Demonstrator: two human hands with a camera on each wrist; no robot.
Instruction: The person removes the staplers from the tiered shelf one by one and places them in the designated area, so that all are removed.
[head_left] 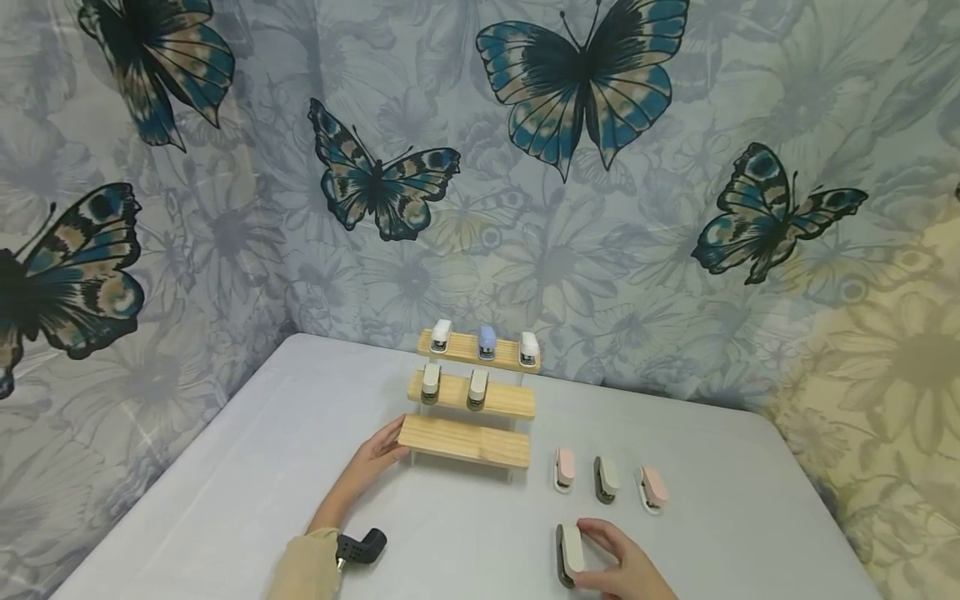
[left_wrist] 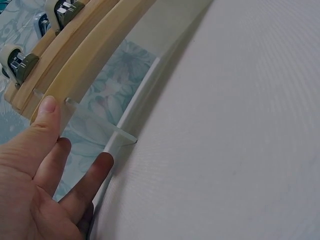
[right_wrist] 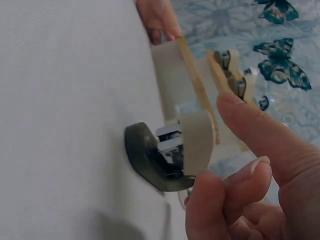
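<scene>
right hand (head_left: 618,567) fingers (right_wrist: 235,192) are curling around the grey stapler (head_left: 570,554) on the surface (head_left: 465,542); left hand (head_left: 378,457) fingers, straight, are touching the wooden rack (head_left: 465,442).

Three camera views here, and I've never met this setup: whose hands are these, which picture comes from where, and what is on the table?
No machine: a person works bare-handed. The wide picture comes from a camera on their head; the two close ones come from cameras on each wrist. On the grey table stands a three-step wooden rack carrying five small staplers; three more staplers lie to its right. The left hand touches the rack's bottom step with straight fingers. The right hand closes its fingers on a cream-and-dark stapler lying on the table.
</scene>
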